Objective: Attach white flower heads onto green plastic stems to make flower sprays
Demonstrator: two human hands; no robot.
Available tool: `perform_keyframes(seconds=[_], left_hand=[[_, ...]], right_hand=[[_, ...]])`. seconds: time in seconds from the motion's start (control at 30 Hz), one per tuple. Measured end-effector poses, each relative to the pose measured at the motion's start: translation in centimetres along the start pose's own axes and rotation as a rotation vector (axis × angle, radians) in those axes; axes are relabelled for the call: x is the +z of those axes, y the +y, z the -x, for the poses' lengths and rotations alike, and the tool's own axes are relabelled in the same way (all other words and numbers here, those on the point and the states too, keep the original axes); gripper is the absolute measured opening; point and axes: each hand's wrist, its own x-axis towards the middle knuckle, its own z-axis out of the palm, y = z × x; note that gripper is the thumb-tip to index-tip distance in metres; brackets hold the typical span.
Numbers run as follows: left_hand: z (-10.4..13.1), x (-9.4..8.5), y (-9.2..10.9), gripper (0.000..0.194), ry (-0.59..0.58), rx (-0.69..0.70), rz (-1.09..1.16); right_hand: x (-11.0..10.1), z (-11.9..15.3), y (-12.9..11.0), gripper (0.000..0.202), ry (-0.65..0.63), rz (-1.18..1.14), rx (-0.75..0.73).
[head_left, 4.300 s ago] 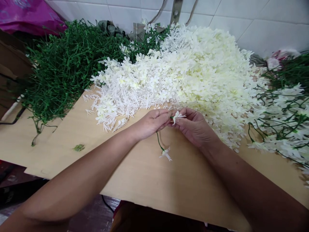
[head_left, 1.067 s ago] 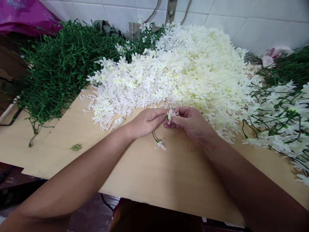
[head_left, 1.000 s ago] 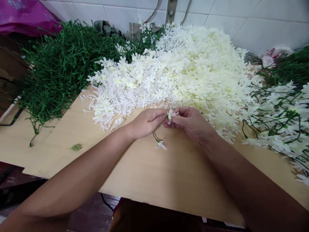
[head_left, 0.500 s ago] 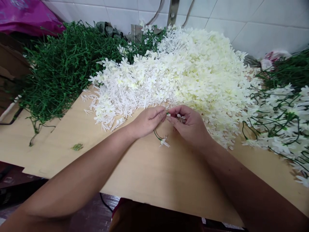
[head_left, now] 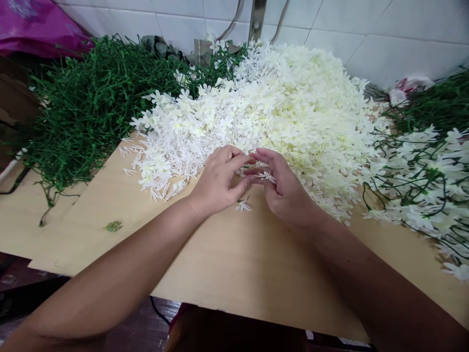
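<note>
My left hand (head_left: 222, 178) is curled around a green artificial flower stem, mostly hidden by its fingers. A white flower (head_left: 243, 206) on that stem shows just below the thumb. My right hand (head_left: 287, 188) faces it, with a loose white artificial flower (head_left: 268, 177) held against its curved fingers. The fingertips of both hands meet over the table, and what lies between them is largely covered. Right behind the hands rises a big heap of white and cream flower heads (head_left: 304, 102).
Green stems (head_left: 80, 102) are piled at the back left. Stems with white flowers (head_left: 421, 181) lie at the right on the wooden tabletop (head_left: 227, 264). A small green scrap (head_left: 113, 226) rests at the left. A tiled wall (head_left: 337, 24) stands behind, with a purple bag (head_left: 40, 29) at the far left.
My left hand has turned and its fingers have spread over the stem, with the flower below drawn up closer to the hand. My right fingers have straightened. The whole view has shifted slightly.
</note>
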Motion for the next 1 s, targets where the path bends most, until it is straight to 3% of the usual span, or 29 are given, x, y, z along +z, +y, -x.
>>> perform_keyframes(seconds=[0.1, 0.2, 0.27, 0.47, 0.63, 0.8, 0.9, 1.0], left_hand=[[0.2, 0.1, 0.6, 0.022, -0.018, 0.088, 0.007], [0.2, 0.2, 1.0, 0.011, -0.003, 0.072, 0.035], [0.2, 0.2, 1.1, 0.009, 0.03, 0.036, 0.054], [0.2, -0.3, 1.0, 0.006, 0.121, 0.005, 0.033], [0.3, -0.3, 1.1, 0.005, 0.154, -0.058, 0.035], [0.3, 0.0, 1.2, 0.005, 0.187, -0.14, 0.225], [0.2, 0.1, 1.4, 0.006, 0.161, -0.18, 0.296], [0.1, 0.1, 1.6, 0.007, 0.131, -0.264, 0.331]], right_hand=[[-0.1, 0.1, -0.4, 0.068, -0.036, 0.146, -0.066], [0.0, 0.1, -0.6, 0.069, -0.053, 0.245, -0.151], [0.1, 0.1, -0.8, 0.061, -0.032, 0.249, -0.161], [-0.3, -0.2, -1.5, 0.023, 0.162, 0.166, 0.011], [-0.6, -0.2, -1.7, 0.013, 0.301, 0.395, -0.192], [-0.5, -0.1, -1.5, 0.008, 0.311, 0.672, -0.444], [-0.4, -0.1, -1.4, 0.008, 0.291, 0.703, -0.486], [-0.4, -0.2, -1.4, 0.011, 0.272, 0.598, -0.436]])
